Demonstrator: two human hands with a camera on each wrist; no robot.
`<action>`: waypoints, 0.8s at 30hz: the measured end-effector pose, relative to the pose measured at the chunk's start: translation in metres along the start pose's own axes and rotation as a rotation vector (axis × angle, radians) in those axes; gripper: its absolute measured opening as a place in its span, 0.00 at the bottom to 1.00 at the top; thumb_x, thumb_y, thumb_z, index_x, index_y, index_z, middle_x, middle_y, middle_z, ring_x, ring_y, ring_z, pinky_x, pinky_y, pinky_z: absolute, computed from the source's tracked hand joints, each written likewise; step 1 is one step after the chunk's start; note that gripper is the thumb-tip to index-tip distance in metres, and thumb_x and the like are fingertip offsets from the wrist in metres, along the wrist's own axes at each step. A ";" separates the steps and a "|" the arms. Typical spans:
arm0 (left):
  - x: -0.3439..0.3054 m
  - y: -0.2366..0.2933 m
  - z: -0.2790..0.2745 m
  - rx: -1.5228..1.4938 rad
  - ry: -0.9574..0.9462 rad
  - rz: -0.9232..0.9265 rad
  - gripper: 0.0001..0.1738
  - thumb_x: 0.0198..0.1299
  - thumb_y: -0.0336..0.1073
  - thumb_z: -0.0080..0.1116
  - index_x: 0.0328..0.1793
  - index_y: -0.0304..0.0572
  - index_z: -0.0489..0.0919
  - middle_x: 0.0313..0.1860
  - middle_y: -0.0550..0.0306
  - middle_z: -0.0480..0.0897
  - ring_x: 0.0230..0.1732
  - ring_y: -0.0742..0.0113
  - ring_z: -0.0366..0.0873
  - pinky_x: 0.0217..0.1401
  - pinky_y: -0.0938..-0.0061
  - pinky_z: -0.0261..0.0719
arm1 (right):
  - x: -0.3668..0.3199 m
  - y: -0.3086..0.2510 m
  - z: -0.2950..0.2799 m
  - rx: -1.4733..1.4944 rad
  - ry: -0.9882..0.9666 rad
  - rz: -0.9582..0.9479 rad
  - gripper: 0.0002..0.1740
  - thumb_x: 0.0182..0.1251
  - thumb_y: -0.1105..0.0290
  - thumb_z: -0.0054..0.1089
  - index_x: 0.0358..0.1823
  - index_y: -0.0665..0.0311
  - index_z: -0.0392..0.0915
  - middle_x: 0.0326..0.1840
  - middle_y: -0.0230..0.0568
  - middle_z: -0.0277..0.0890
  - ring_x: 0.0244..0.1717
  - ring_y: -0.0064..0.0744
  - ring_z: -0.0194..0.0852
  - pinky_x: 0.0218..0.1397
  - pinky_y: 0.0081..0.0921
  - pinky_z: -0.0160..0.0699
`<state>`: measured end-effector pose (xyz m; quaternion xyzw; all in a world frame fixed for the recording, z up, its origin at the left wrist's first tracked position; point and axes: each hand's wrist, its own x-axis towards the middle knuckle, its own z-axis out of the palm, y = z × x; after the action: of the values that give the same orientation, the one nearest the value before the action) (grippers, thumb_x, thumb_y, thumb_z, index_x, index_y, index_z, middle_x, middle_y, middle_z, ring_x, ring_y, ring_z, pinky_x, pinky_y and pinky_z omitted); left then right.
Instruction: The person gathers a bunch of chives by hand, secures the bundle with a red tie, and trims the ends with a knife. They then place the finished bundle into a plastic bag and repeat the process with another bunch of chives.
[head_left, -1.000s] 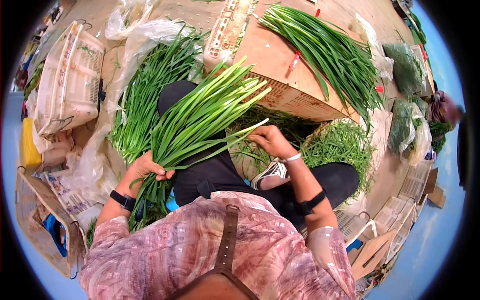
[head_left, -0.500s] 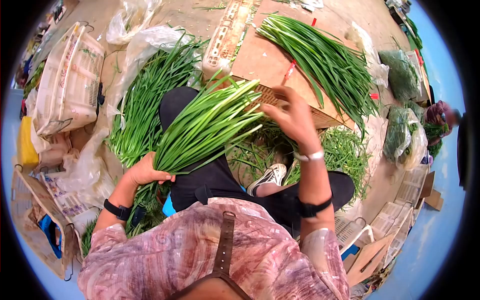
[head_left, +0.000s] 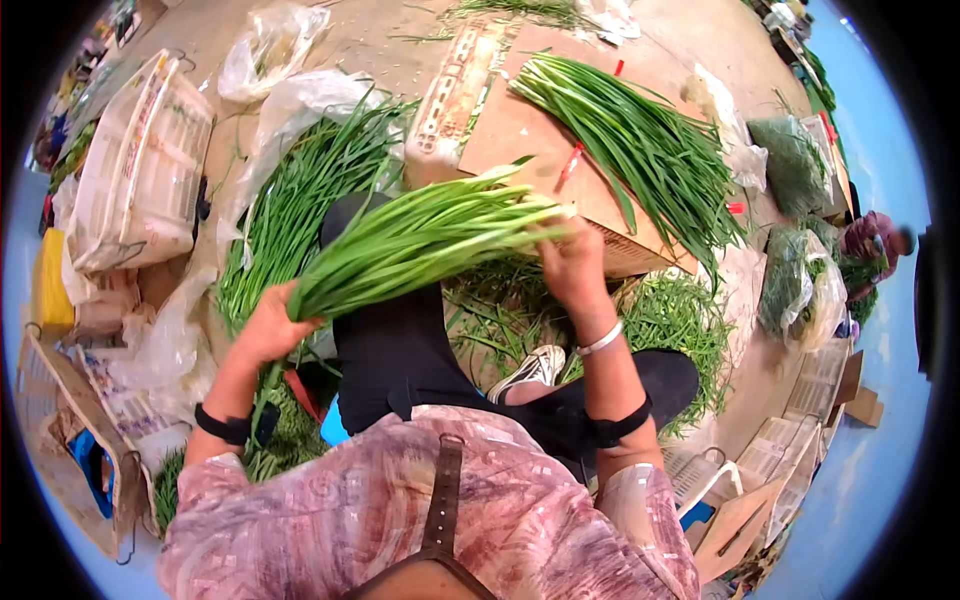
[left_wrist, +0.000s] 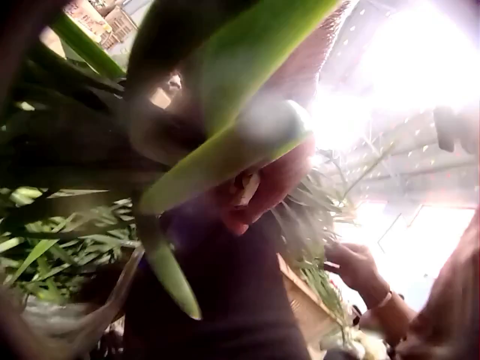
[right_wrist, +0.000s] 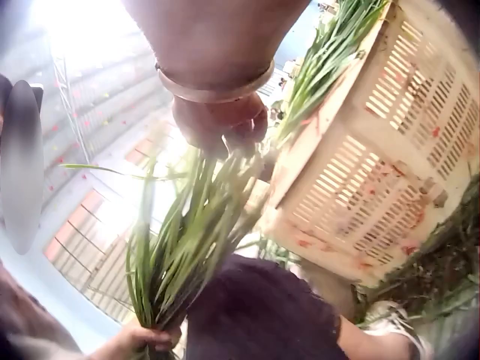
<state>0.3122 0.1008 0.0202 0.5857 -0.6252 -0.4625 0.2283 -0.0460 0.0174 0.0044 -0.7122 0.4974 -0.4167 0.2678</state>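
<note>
My left hand (head_left: 270, 326) grips a bunch of garlic chives (head_left: 420, 240) by its leafy part, above my left thigh. The pale stem ends point right, and some leaves hang below the hand. My right hand (head_left: 577, 262), with a white bangle at the wrist, is at those stem ends, its fingers curled about them; the right wrist view shows the ends (right_wrist: 225, 180) blurred under the fingertips. Close leaves (left_wrist: 247, 142) partly cover the left hand in the left wrist view. A larger pile of chives (head_left: 290, 210) lies beyond my left knee.
In front stands an upturned crate (right_wrist: 360, 195) topped by a board (head_left: 530, 130), which bears another bunch of chives (head_left: 630, 140) and red strips. Loose trimmings (head_left: 680, 330) lie at right. Crates (head_left: 150, 160) stand at left, plastic bags (head_left: 790, 165) and a person (head_left: 868, 245) at far right.
My right hand has left a stray stalk at the bunch's edge, lifted, and come back to the stem ends. The bunch has tipped from slanting upward to lying flatter, pointing right.
</note>
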 end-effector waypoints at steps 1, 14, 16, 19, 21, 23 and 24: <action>0.002 0.001 0.003 0.054 0.003 0.017 0.22 0.44 0.27 0.63 0.49 0.33 0.77 0.38 0.52 0.83 0.38 0.69 0.78 0.47 0.74 0.74 | -0.005 0.004 -0.001 -0.272 -0.048 -0.084 0.10 0.53 0.77 0.62 0.38 0.65 0.78 0.44 0.46 0.78 0.40 0.46 0.77 0.39 0.34 0.74; -0.007 -0.031 0.026 0.032 0.116 0.084 0.31 0.43 0.24 0.61 0.59 0.33 0.71 0.40 0.50 0.82 0.39 0.68 0.78 0.48 0.73 0.74 | -0.072 0.034 -0.055 0.810 0.101 0.443 0.08 0.58 0.77 0.56 0.34 0.77 0.80 0.36 0.53 0.81 0.37 0.41 0.82 0.44 0.24 0.79; -0.009 -0.036 0.025 0.036 0.123 0.124 0.32 0.43 0.23 0.60 0.60 0.34 0.70 0.40 0.50 0.82 0.39 0.69 0.78 0.48 0.73 0.74 | -0.092 0.072 -0.075 1.064 0.100 0.510 0.08 0.58 0.75 0.56 0.31 0.76 0.78 0.36 0.55 0.80 0.39 0.45 0.82 0.35 0.26 0.80; -0.008 -0.038 0.025 0.080 0.116 0.145 0.31 0.45 0.22 0.60 0.60 0.35 0.71 0.46 0.47 0.81 0.45 0.65 0.80 0.51 0.75 0.74 | -0.105 0.108 -0.096 0.887 0.166 0.752 0.09 0.57 0.74 0.57 0.31 0.76 0.78 0.36 0.54 0.80 0.40 0.44 0.82 0.36 0.33 0.81; -0.009 -0.041 0.027 0.146 0.159 0.205 0.29 0.44 0.21 0.58 0.58 0.34 0.72 0.46 0.45 0.81 0.46 0.55 0.81 0.50 0.73 0.74 | -0.100 0.102 -0.091 0.286 0.068 0.646 0.11 0.57 0.71 0.59 0.35 0.76 0.78 0.35 0.51 0.81 0.40 0.41 0.82 0.37 0.34 0.80; -0.008 -0.045 0.030 0.154 0.179 0.231 0.29 0.43 0.20 0.57 0.57 0.34 0.73 0.46 0.44 0.80 0.46 0.52 0.80 0.50 0.73 0.74 | -0.086 0.087 -0.085 -0.313 -0.021 0.502 0.14 0.58 0.69 0.61 0.38 0.76 0.78 0.35 0.49 0.81 0.39 0.39 0.82 0.39 0.36 0.80; -0.008 -0.048 0.033 0.163 0.203 0.250 0.28 0.42 0.19 0.56 0.56 0.34 0.73 0.46 0.43 0.80 0.47 0.50 0.79 0.51 0.72 0.74 | -0.077 0.078 -0.080 -0.610 -0.070 0.417 0.15 0.58 0.68 0.61 0.39 0.75 0.78 0.35 0.47 0.82 0.39 0.37 0.81 0.39 0.36 0.80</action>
<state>0.3113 0.1240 -0.0336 0.5639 -0.7023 -0.3167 0.2975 -0.1648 0.0637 -0.0420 -0.6563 0.7238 -0.1613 0.1393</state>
